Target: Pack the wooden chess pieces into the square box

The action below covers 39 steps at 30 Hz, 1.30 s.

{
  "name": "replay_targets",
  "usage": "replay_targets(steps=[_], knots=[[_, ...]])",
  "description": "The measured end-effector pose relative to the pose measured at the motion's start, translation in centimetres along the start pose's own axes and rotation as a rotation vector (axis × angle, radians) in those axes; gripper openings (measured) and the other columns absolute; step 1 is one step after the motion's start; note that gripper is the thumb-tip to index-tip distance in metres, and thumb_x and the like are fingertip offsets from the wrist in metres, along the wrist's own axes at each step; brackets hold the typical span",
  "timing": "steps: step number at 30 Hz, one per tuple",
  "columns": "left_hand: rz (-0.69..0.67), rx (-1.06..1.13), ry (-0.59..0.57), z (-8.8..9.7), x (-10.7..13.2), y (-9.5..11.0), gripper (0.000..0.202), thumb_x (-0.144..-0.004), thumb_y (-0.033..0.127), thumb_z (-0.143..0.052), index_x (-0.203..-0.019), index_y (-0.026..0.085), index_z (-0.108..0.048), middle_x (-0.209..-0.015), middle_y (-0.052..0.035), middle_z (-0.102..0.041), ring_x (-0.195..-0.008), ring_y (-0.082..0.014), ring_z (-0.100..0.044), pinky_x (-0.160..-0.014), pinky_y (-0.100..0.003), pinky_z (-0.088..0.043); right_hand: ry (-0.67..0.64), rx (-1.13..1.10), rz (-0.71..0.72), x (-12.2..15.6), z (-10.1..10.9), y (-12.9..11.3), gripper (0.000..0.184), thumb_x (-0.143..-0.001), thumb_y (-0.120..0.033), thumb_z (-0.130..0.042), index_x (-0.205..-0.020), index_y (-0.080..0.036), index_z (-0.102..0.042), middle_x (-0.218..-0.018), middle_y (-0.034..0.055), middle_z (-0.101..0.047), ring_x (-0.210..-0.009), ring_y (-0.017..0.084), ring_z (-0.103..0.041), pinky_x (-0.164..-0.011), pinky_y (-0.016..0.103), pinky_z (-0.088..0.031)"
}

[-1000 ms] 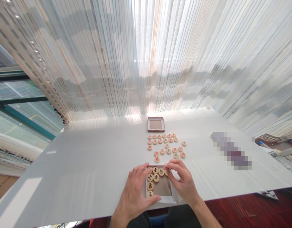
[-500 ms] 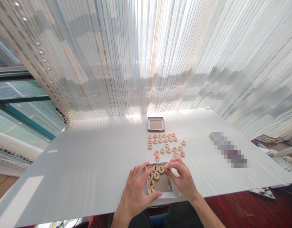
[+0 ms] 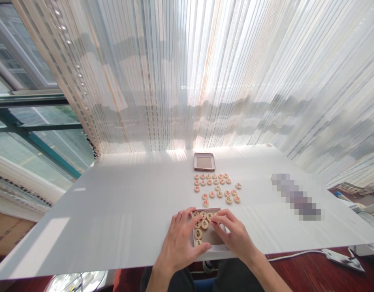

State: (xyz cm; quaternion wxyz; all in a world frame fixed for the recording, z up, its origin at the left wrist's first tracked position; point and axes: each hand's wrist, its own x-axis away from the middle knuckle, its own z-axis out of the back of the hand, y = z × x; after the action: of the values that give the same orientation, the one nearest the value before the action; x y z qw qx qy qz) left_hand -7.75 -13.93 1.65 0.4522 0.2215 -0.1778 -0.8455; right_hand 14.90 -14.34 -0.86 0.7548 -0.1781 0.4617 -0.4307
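White table (image 3: 122, 211) stretches wide around a near-edge box (image 3: 210, 238); left hand (image 3: 180, 242) splays fingers, right hand (image 3: 236, 234) bunches fingertips, hold unclear.

A sheer striped curtain (image 3: 162, 81) hangs behind the white table (image 3: 120, 219), and a green-framed window (image 3: 50, 153) shows at the left, with a cardboard box (image 3: 12, 233) below it. Toward the table's right side lies a long item (image 3: 296, 197) (pixelated, so its kind is hidden). A white cable (image 3: 296, 254) crosses the dark red floor (image 3: 308, 273) to a white object (image 3: 343, 260)
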Motion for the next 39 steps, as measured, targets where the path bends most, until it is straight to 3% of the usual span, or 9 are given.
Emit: replay_targets(steps=[3,12,16,22,27,39], knots=[[-0.010,0.001,0.016,0.0,0.0,0.0,0.065,-0.079,0.046,-0.075,-0.137,0.030,-0.052,-0.145,-0.0083,-0.048,-0.128,-0.0332,-0.047,-0.107,-0.050,-0.041,-0.098,0.012,0.020,0.0,0.3,-0.6,0.020,-0.100,-0.020,-0.053,-0.112,-0.025,-0.067,-0.098,0.0066,-0.064,-0.081,0.016,-0.068,-0.070,0.026,-0.060],[-0.023,0.004,0.050,-0.2,0.0,-0.1,0.062,-0.077,0.045,-0.076,-0.133,0.030,-0.055,-0.144,-0.0078,-0.050,-0.127,-0.0339,-0.049,-0.106,-0.052,-0.043,-0.038,0.022,-0.018,0.0,1.6,-1.5,0.018,-0.097,-0.022,-0.058,-0.109,-0.026,-0.071,-0.093,0.0070,-0.068,-0.080,0.019,-0.070,-0.067,0.028,-0.061],[-0.024,0.008,0.051,-0.2,0.0,-0.1,0.059,-0.079,0.045,-0.075,-0.132,0.030,-0.055,-0.144,-0.0078,-0.049,-0.128,-0.0337,-0.048,-0.107,-0.052,-0.041,-0.138,0.040,-0.030,-0.3,2.2,-2.2,0.021,-0.098,-0.021,-0.055,-0.113,-0.026,-0.070,-0.101,0.0074,-0.070,-0.087,0.020,-0.071,-0.075,0.030,-0.061],[-0.020,0.013,0.046,-0.2,-0.1,0.0,0.058,-0.078,0.045,-0.076,-0.131,0.029,-0.056,-0.144,-0.0082,-0.050,-0.129,-0.0333,-0.047,-0.107,-0.051,-0.041,-0.275,0.202,-0.008,-0.9,2.4,-2.5,0.012,-0.095,-0.018,-0.060,-0.101,-0.025,-0.068,-0.089,0.0041,-0.072,-0.089,0.022,-0.065,-0.079,0.036,-0.055],[-0.029,0.014,0.061,-0.2,-0.1,-0.1,0.059,-0.077,0.044,-0.077,-0.130,0.029,-0.057,-0.143,-0.0083,-0.051,-0.127,-0.0334,-0.049,-0.106,-0.051,-0.043,-0.230,0.272,0.043,-1.0,2.0,-1.6,0.008,-0.094,-0.020,-0.064,-0.088,-0.024,-0.067,-0.082,0.0024,-0.071,-0.081,0.020,-0.062,-0.077,0.035,-0.050],[-0.006,0.020,0.035,-0.1,-0.1,-0.1,0.058,-0.077,0.042,-0.077,-0.130,0.030,-0.056,-0.145,-0.0070,-0.049,-0.130,-0.0328,-0.047,-0.107,-0.051,-0.041,-0.182,0.379,0.058,-1.1,1.4,-0.6,0.008,-0.093,-0.020,-0.066,-0.087,-0.025,-0.067,-0.081,0.0028,-0.068,-0.083,0.023,-0.059,-0.082,0.042,-0.046]])
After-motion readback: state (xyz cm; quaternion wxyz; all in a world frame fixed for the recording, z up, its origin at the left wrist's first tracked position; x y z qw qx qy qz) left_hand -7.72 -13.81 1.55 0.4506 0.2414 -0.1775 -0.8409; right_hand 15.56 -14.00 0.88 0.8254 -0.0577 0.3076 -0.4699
